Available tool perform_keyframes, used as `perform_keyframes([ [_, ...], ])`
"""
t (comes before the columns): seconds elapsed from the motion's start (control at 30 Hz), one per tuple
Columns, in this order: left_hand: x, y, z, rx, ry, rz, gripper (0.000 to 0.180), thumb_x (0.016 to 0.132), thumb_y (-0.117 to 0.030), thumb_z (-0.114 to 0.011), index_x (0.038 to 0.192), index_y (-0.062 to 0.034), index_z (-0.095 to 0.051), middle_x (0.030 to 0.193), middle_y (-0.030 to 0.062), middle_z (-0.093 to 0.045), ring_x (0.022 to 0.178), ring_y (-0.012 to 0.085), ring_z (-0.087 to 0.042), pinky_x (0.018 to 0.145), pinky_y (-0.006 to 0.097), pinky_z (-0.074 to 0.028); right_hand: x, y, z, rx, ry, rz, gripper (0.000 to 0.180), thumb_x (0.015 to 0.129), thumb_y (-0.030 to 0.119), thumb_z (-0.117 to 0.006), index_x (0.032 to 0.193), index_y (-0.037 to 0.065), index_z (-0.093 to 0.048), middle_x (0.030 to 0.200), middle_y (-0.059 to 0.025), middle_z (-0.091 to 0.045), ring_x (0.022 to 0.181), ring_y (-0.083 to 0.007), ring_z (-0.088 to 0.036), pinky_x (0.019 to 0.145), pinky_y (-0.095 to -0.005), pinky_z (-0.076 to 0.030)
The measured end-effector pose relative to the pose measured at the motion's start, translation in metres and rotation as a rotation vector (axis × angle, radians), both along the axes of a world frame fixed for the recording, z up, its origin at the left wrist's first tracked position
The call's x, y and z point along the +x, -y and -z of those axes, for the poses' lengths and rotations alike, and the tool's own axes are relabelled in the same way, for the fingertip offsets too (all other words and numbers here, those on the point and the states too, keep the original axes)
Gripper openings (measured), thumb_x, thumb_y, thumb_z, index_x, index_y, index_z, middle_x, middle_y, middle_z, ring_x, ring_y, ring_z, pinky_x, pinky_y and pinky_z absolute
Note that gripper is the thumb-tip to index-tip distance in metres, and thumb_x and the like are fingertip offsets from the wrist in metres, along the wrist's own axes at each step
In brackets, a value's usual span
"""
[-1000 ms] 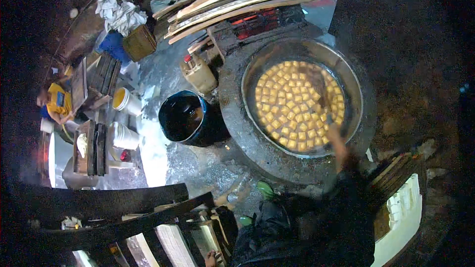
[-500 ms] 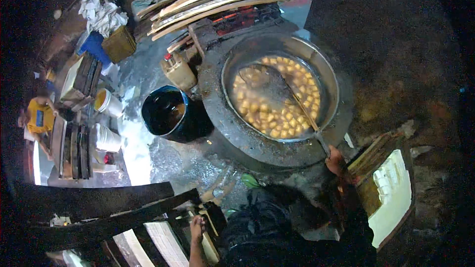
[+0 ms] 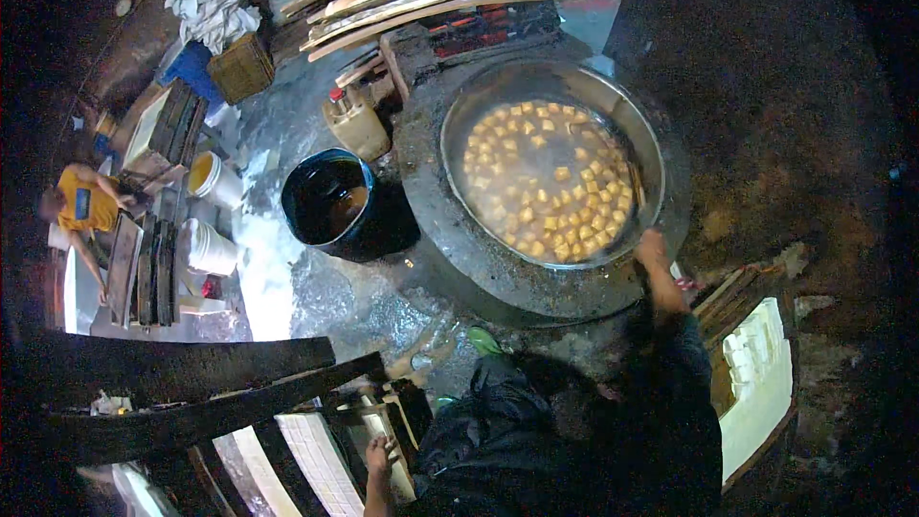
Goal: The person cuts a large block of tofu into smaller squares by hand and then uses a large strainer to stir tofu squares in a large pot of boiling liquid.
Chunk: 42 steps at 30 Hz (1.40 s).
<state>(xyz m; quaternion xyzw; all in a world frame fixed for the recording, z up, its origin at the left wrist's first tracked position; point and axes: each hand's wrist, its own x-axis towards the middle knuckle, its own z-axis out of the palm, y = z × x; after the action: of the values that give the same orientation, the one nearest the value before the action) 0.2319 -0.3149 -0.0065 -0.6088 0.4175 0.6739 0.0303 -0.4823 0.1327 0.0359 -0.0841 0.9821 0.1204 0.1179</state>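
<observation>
Fingers of the right hand [image 3: 653, 249] curl closed, apparently around a wooden handle [image 3: 637, 188] that slants into the pan at the right of centre; the grip itself is small and partly hidden. Fingers of the left hand [image 3: 380, 457], at the lower edge left of centre, are half bent beside the wooden boards [image 3: 321, 455]; I cannot tell whether they hold anything.

Golden cubes [image 3: 574, 222] fill much of the wide metal pan [image 3: 651, 134], bobbing in a cloudy brown liquid under a thin haze. Their coats already look coloured through, so I judge the cooking well under way, perhaps past its middle. All the cubes that I can make out are in the pan, so lifting them out appears left to do. They crowd the lower right of the pan and thin out toward its middle.

Blocky and soft-edged, the cubes contrast with the smooth, dull metal wall and the rough grey masonry ring [image 3: 469, 258] around it. At lower right lies a smooth, pale slab [image 3: 766, 412], ragged along one side. Rough-sawn planks [image 3: 450, 2] pile up at the top, and a beige plastic jerrycan [image 3: 362, 132] stands left of the ring, near a dark, blue-rimmed drum [image 3: 369, 184].
</observation>
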Motion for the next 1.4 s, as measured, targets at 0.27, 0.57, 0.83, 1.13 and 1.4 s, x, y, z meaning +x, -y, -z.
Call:
perform_keyframes([
  [0.27,0.026,-0.032,0.005,-0.003,0.026,-0.061,0.03,0.091,-0.038,-0.052,0.111,-0.0148,-0.049,0.105,0.0039,-0.056,0.098,0.0255,-0.059,0.066,0.046,-0.049,0.069,0.033,-0.004,-0.364,0.1,0.016,0.031,0.075,0.015,-0.062,0.099,-0.002,-0.057,0.09,-0.0236,-0.062,0.091,-0.0391,-0.06,0.075,-0.0469,-0.049],
  [0.57,-0.054,0.028,0.003,-0.11,-0.116,0.022,0.023,0.09,-0.033,-0.056,0.1,-0.0127,-0.053,0.086,0.0013,-0.055,0.081,0.017,-0.056,0.064,0.039,-0.049,0.066,-0.045,-0.061,-0.749,0.373,0.387,0.036,0.077,0.008,-0.057,0.111,-0.004,-0.054,0.077,-0.0185,-0.061,0.074,-0.0327,-0.061,0.068,-0.0407,-0.047],
  [0.83,-0.067,0.055,-0.02,-0.352,-0.169,0.155,0.033,0.091,-0.024,-0.058,0.113,-0.0005,-0.053,0.094,0.0062,-0.061,0.082,0.0151,-0.059,0.072,0.026,-0.048,-0.08,0.02,-0.069,-0.53,-0.105,0.035,0.043,0.077,0.004,-0.055,0.119,0.0,-0.049,0.082,-0.0229,-0.06,0.067,-0.031,-0.059,0.064,-0.0441,-0.047],
  [1.13,-0.004,0.024,-0.026,-0.156,0.17,0.04,0.027,0.088,-0.022,-0.062,0.111,-0.0094,-0.055,0.092,0.0057,-0.064,0.082,0.0219,-0.065,0.056,0.038,-0.053,-0.15,0.098,0.042,-0.463,0.011,0.135,0.046,0.074,0.003,-0.057,0.12,0.001,-0.05,0.088,-0.0255,-0.06,0.074,-0.0366,-0.061,0.068,-0.0463,-0.047],
  [1.4,-0.03,0.007,-0.007,-0.312,0.052,0.282,0.023,0.091,-0.03,-0.056,0.101,-0.0095,-0.058,0.091,0.0028,-0.062,0.083,0.0137,-0.06,0.061,0.03,-0.049,-0.062,0.019,-0.024,-0.828,0.263,0.28,0.048,0.072,0.004,-0.058,0.119,0.001,-0.051,0.092,-0.026,-0.061,0.082,-0.0394,-0.061,0.072,-0.047,-0.048],
])
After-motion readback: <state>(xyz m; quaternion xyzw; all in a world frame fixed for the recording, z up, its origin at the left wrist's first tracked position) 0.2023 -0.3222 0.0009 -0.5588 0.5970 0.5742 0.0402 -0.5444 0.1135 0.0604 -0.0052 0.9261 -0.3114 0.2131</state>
